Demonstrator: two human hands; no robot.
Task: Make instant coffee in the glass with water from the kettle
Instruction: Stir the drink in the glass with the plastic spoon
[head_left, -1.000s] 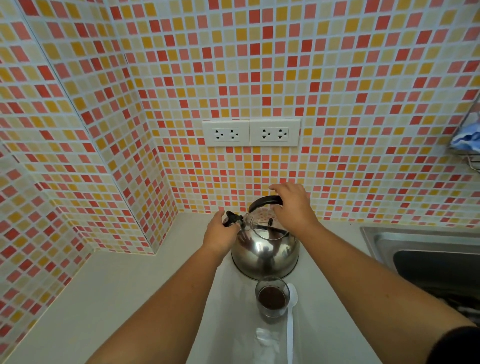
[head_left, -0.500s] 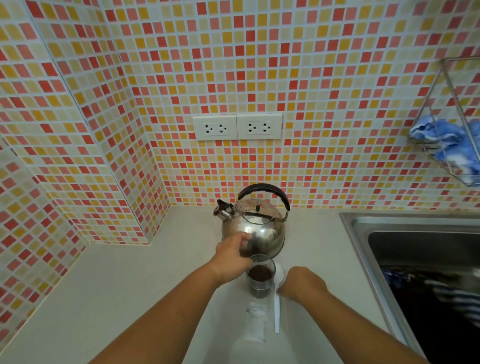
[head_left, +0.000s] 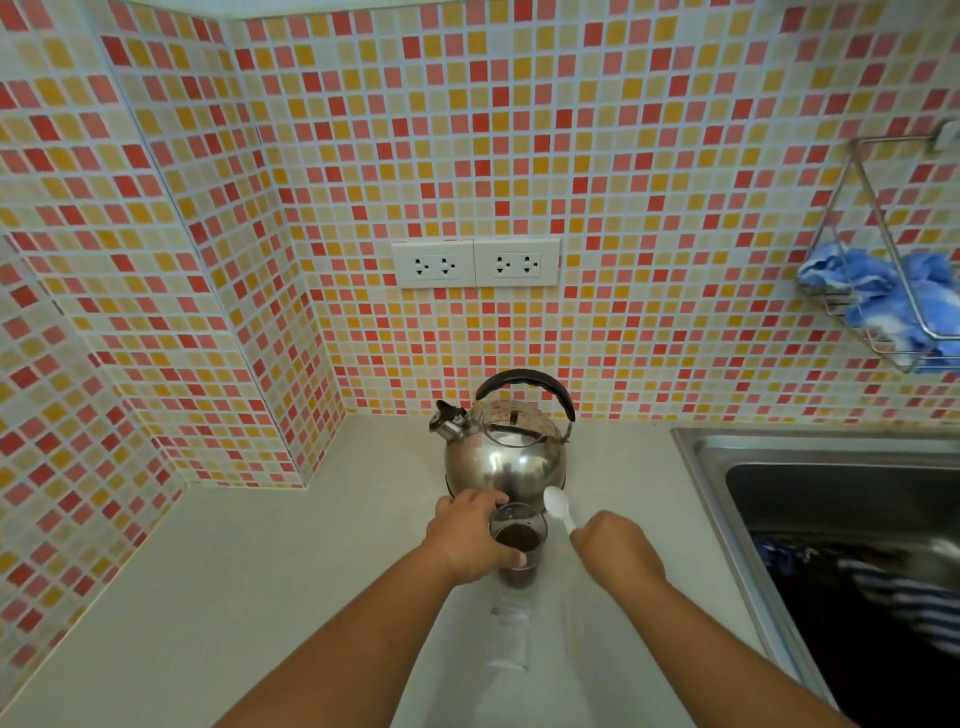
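Glass (head_left: 518, 540): sits on the pale counter (head_left: 260, 571) right in front of the kettle, dark brown coffee in the bottom half, same spot as half a second ago.
Left hand (head_left: 470, 540): wrapped around the glass from the left, fingers curled behind the rim and thumb across the near side. It was just getting there half a second back; now it's properly on.
Right hand (head_left: 615, 551): fist closed around the handle of the white plastic spoon (head_left: 558, 506), bowl end sticking up and left, just beside the glass rim. Half a sec ago that spoon was lying flat on the counter with the hand only coming down on it, so it's been picked up.
Kettle (head_left: 506, 447): shiny steel, black handle upright, spout to the left, standing by the tiled wall. Nobody's touching it now; a second ago both hands were on it.
Packet (head_left: 509, 636): clear empty-looking sachet flat on the counter, nearer than the glass.
Writing: can't read any brand or label anywhere.
Other stuff: double wall socket (head_left: 475, 263) above the kettle, steel sink (head_left: 810, 457) on the right, wire rack (head_left: 883, 291) with a blue cloth (head_left: 883, 296).
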